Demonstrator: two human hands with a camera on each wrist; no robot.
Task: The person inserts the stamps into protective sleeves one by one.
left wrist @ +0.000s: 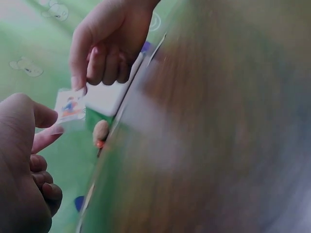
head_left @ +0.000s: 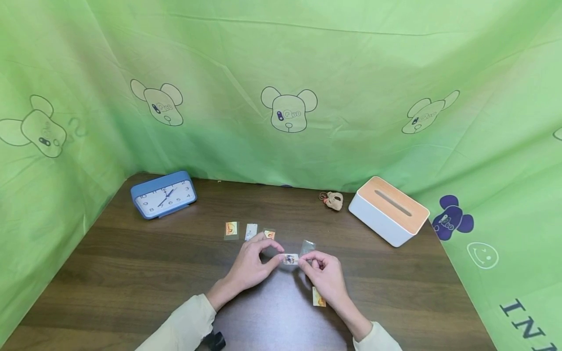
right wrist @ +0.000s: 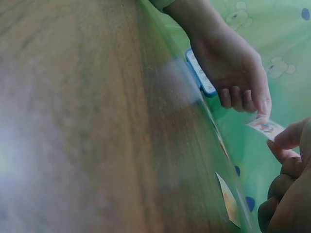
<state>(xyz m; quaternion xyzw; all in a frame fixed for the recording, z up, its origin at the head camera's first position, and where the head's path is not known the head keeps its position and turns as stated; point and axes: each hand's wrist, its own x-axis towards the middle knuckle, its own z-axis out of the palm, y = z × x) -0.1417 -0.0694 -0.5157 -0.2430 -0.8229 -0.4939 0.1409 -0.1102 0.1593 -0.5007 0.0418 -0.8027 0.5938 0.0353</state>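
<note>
A small white card (head_left: 291, 259) with a colourful printed figure is held above the table between both hands. The left hand (head_left: 251, 263) pinches its left end with thumb and forefinger. At the other end, the right hand (head_left: 326, 276) pinches it, with the remaining fingers curled in. Clear film shows along an edge of the card (left wrist: 70, 106) in the left wrist view. Just behind the right fingertips lies a clear plastic sleeve (head_left: 308, 246). A yellow-orange card (head_left: 319, 297) lies beside the right wrist, partly hidden by it.
Beyond the left hand lie an orange card (head_left: 231, 228) in a clear sleeve, a whitish card (head_left: 251, 231) and another orange card (head_left: 270, 235). A blue clock (head_left: 164, 194), a plush keychain (head_left: 333, 200) and a tissue box (head_left: 388, 212) stand along the back of the wooden table (head_left: 131, 273).
</note>
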